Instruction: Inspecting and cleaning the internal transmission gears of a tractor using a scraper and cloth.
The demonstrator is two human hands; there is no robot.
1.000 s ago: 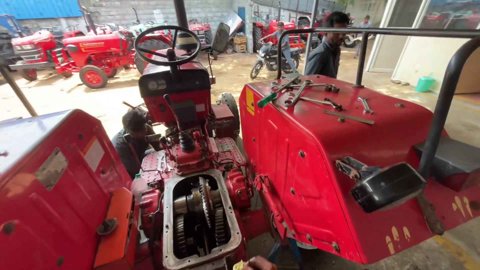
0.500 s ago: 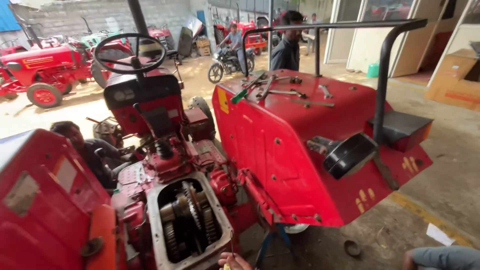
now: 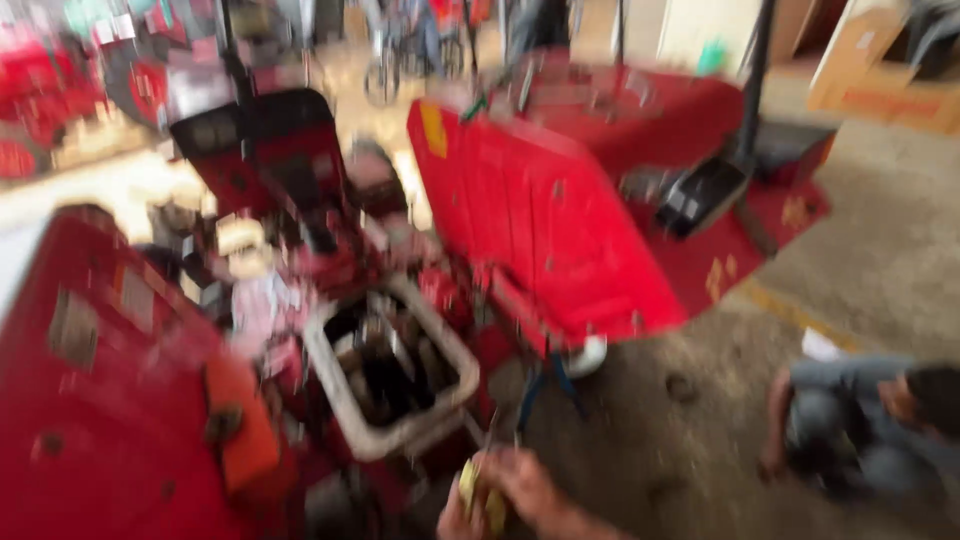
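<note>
The view is heavily blurred by motion. At the bottom edge my right hand (image 3: 510, 492) shows, its fingers curled around a small yellowish object (image 3: 470, 488) that I cannot identify. It hovers just in front of the open gearbox housing (image 3: 340, 395) of a stripped red tractor, where dark gears (image 3: 385, 365) sit inside a pale rectangular rim. My left hand is out of view.
A red left fender (image 3: 90, 400) and a red right fender (image 3: 560, 210) flank the housing. The dash column (image 3: 270, 150) rises behind. A person (image 3: 860, 425) in grey crouches on the concrete floor at lower right. Cardboard boxes (image 3: 880, 70) stand at the far right.
The camera has swung down and to the right, blurring everything. My hand with the yellowish object has risen further into view, and the crouching person at lower right now shows.
</note>
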